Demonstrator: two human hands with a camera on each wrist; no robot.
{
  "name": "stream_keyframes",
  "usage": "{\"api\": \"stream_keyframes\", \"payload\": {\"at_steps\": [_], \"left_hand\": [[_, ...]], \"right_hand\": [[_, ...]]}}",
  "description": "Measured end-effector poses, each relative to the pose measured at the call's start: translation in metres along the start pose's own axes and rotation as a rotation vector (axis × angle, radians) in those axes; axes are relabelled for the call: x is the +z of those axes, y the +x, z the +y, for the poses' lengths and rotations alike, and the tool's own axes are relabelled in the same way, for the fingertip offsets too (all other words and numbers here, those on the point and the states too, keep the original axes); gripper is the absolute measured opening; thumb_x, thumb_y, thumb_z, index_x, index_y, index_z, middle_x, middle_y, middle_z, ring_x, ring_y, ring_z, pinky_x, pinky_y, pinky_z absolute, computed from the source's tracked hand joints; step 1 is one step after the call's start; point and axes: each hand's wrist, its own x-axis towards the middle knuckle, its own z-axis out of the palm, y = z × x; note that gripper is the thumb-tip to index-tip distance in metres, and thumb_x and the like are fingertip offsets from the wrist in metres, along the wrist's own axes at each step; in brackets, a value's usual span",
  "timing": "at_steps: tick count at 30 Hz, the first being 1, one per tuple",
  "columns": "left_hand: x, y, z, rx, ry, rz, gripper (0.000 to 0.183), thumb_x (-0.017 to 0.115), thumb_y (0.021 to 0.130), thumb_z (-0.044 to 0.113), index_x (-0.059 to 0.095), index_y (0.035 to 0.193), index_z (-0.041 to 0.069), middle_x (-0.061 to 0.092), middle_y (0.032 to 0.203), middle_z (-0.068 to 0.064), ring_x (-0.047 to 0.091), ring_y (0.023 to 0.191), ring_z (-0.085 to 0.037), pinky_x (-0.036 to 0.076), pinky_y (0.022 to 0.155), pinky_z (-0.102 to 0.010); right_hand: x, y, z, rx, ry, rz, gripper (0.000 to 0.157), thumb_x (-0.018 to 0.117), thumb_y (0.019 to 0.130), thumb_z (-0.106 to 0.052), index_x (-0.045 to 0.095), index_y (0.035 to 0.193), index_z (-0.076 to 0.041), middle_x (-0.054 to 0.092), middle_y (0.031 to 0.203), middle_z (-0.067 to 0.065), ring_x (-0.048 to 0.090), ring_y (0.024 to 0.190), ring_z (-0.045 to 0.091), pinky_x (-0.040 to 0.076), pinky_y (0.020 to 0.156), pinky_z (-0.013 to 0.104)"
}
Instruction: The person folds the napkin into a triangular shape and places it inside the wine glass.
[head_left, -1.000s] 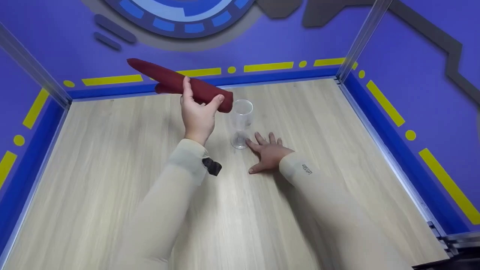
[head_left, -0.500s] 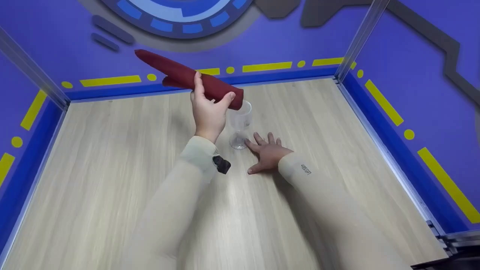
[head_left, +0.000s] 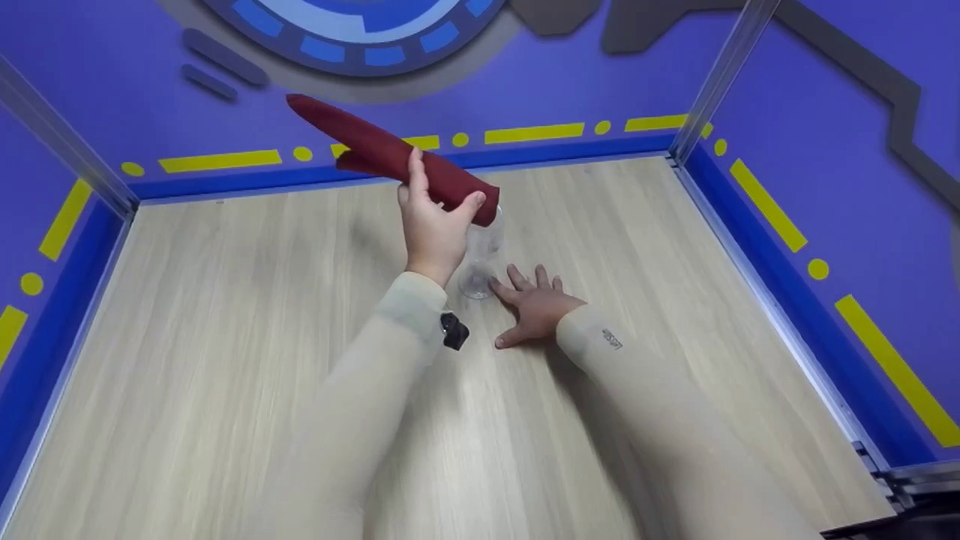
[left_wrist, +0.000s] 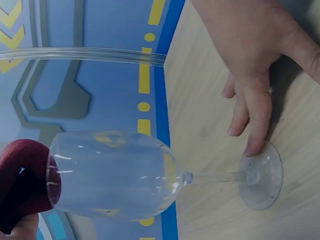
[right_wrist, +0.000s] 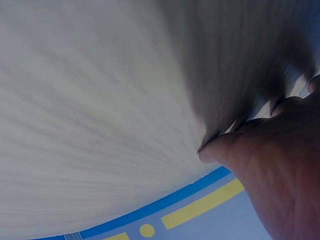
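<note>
My left hand (head_left: pixel 439 232) grips a dark red rolled cloth napkin (head_left: pixel 375 142) between thumb and fingers, its pointed end up to the left. The napkin's lower right end is at the rim of a clear wine glass (left_wrist: pixel 115 175). In the head view that end covers the rim; whether it is inside the bowl I cannot tell. The glass stands upright on the table. My right hand (head_left: pixel 540 309) lies on the table with fingers spread, its index fingertip on the glass's foot (left_wrist: pixel 262 185). The right wrist view shows that hand (right_wrist: pixel 280 170) from the thumb side.
A light wood-grain table (head_left: pixel 225 360) lies under both hands. Blue-purple panels (head_left: pixel 540 90) with yellow dashes rise behind it and at both sides. Clear posts (head_left: pixel 727 75) stand at the back corners.
My left hand has carried the napkin rightward from beside the glass to its rim, now covering it in the head view. The right hand and glass have stayed in place.
</note>
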Motion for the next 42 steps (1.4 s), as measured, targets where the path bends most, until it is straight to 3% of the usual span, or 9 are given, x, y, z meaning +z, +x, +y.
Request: {"api": "stream_keyframes", "payload": {"at_steps": [18, 30, 42], "left_hand": [[0.005, -0.001, -0.011, 0.012, 0.074, -0.023, 0.098, 0.078, 0.073, 0.035, 0.011, 0.144, 0.046, 0.036, 0.131, -0.01, 0.051, 0.109, -0.013, 0.049, 0.087, -0.021], [0.008, 0.001, -0.012, 0.008, 0.123, -0.055, 0.095, 0.075, 0.075, 0.036, 0.01, 0.143, 0.048, 0.03, 0.139, -0.009, 0.05, 0.113, -0.012, 0.05, 0.085, -0.022], [0.01, 0.0, -0.014, 0.027, 0.287, -0.075, 0.096, 0.074, 0.077, 0.037, 0.005, 0.141, 0.053, 0.035, 0.135, -0.008, 0.048, 0.116, -0.015, 0.048, 0.092, -0.028]], "right_hand": [[0.002, 0.0, -0.001, -0.013, -0.003, 0.005, 0.112, 0.057, 0.058, -0.083, 0.003, 0.147, -0.043, 0.0, 0.158, 0.005, -0.004, 0.138, 0.05, 0.007, 0.105, 0.068], [0.0, -0.002, -0.002, -0.001, 0.007, -0.005, 0.111, 0.058, 0.059, -0.082, 0.003, 0.146, -0.043, -0.001, 0.158, 0.005, -0.005, 0.138, 0.05, 0.007, 0.108, 0.065], [0.001, 0.001, -0.001, -0.006, 0.019, -0.017, 0.112, 0.058, 0.058, -0.083, 0.0, 0.146, -0.044, -0.004, 0.158, 0.004, -0.006, 0.138, 0.049, 0.004, 0.107, 0.067]]}}
